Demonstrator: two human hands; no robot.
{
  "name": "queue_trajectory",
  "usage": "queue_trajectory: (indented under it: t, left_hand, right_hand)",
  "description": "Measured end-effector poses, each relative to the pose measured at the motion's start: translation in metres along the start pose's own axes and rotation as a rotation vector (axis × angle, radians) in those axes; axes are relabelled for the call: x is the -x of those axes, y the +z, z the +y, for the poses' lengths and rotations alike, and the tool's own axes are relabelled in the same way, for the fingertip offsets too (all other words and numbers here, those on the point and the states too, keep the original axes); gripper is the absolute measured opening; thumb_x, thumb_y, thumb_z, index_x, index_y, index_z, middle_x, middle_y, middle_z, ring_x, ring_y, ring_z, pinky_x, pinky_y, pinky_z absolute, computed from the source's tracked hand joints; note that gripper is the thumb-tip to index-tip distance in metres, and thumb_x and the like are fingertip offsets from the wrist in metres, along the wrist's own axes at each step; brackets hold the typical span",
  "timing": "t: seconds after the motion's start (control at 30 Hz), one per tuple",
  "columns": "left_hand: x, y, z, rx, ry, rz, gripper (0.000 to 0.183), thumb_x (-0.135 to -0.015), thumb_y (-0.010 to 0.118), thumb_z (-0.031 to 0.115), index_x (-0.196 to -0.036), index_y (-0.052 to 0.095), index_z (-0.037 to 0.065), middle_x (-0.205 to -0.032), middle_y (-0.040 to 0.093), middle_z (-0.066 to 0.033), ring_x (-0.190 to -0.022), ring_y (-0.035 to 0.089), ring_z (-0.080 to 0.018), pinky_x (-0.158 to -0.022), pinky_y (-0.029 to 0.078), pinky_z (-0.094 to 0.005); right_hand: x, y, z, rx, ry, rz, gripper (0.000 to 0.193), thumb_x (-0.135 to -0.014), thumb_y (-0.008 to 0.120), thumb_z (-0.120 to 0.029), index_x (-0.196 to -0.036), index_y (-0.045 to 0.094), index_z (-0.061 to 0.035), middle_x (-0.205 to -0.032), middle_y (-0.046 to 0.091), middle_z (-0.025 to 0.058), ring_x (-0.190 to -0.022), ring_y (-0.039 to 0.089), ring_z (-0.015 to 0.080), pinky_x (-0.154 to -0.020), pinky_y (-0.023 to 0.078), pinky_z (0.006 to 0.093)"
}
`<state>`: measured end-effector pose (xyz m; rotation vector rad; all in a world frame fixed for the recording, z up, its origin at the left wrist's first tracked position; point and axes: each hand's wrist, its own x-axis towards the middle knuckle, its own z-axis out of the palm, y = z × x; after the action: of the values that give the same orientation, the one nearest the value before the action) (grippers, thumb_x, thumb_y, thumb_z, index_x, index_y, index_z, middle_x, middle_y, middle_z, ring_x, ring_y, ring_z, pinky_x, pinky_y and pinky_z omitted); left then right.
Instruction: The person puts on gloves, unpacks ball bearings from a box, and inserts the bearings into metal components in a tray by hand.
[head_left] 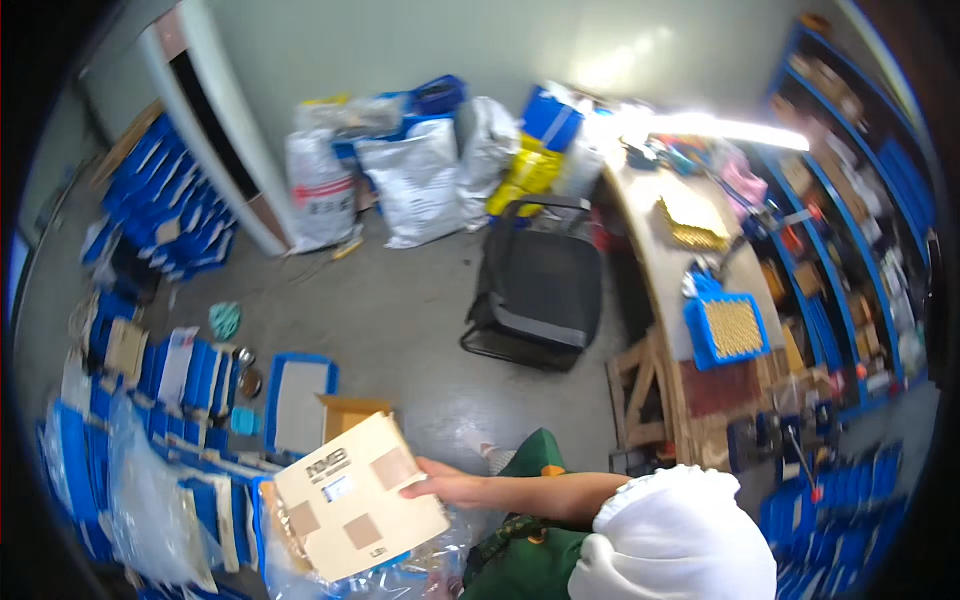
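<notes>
My right hand (445,485) grips the right edge of a cream cardboard box (375,510), its thumb lying on the printed top face. The box is tilted and has brownish square patches and dark print. Behind its far edge shows a brown cardboard flap (355,412); I cannot tell whether it belongs to the same box. Clear plastic wrapping (430,545) lies under and beside the near edge of the box. My left hand does not show clearly; the box and the wrapping hide that area.
Blue bins (215,375) stand in rows at left, near a blue-edged tray (303,400). A black chair (545,285) is ahead. On the right, a workbench (650,240) carries a blue tray of small brass-coloured parts (735,328). White sacks (415,185) line the far wall.
</notes>
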<state>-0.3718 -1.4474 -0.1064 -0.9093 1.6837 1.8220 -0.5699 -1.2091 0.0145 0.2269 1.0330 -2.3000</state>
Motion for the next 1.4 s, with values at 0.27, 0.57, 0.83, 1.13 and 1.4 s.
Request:
queue_trajectory:
  t: [0.27, 0.57, 0.83, 1.13, 1.4]
  left_hand:
    - [-0.027, 0.093, 0.058, -0.478, 0.11, -0.371, 0.021, -0.093, 0.054, 0.023, -0.094, 0.06, 0.003, -0.086, 0.059, -0.0062, -0.08, 0.054, -0.015, -0.068, 0.045, -0.0307]
    - [-0.081, 0.369, 0.085, -0.575, 0.09, -0.621, 0.033, -0.093, 0.056, 0.024, -0.12, 0.047, 0.007, -0.098, 0.06, -0.0087, -0.08, 0.059, -0.0167, -0.064, 0.048, -0.0282]
    - [-0.13, 0.657, 0.139, -0.644, -0.104, -0.715, 0.077, -0.088, 0.049, 0.058, -0.144, 0.02, 0.014, -0.145, 0.027, -0.0124, -0.129, 0.034, -0.0281, -0.088, 0.044, -0.0453]
    - [-0.135, 0.875, 0.201, -0.918, -0.189, -1.048, 0.052, -0.089, 0.059, 0.029, -0.131, 0.042, 0.002, -0.111, 0.061, -0.0077, -0.095, 0.061, -0.0219, -0.08, 0.051, -0.0326]
    - [-0.239, 1.082, 0.16, -1.413, -0.334, -1.307, 0.052, -0.088, 0.062, 0.022, -0.131, 0.042, 0.0, -0.119, 0.057, -0.0073, -0.106, 0.056, -0.0189, -0.091, 0.045, -0.0327]
  right_hand:
    - [0.207, -0.173, 0.005, -0.465, -0.438, 0.866, 0.051, -0.084, 0.061, -0.006, -0.129, 0.038, -0.0027, -0.121, 0.052, 0.0135, -0.109, 0.056, 0.0263, -0.093, 0.047, 0.0406]
    - [0.383, -0.328, 0.017, -0.801, -0.83, 1.148, 0.047, -0.085, 0.059, -0.013, -0.127, 0.045, 0.0019, -0.12, 0.057, 0.0142, -0.108, 0.057, 0.0254, -0.097, 0.044, 0.0376]
    - [0.396, -0.393, -0.062, -0.9, -0.823, 1.018, 0.045, -0.085, 0.06, -0.013, -0.125, 0.047, 0.0028, -0.115, 0.06, 0.0118, -0.101, 0.061, 0.0222, -0.086, 0.051, 0.0361]
    - [0.348, -0.516, -0.161, -0.837, -0.848, 0.829, 0.043, -0.087, 0.062, -0.022, -0.122, 0.052, 0.0007, -0.11, 0.062, 0.009, -0.097, 0.061, 0.0179, -0.082, 0.051, 0.0344]
    - [0.263, -0.644, -0.168, -1.198, -0.723, 1.226, 0.043, -0.083, 0.069, -0.02, -0.118, 0.055, -0.0002, -0.106, 0.064, 0.0064, -0.093, 0.063, 0.0183, -0.082, 0.051, 0.0319]
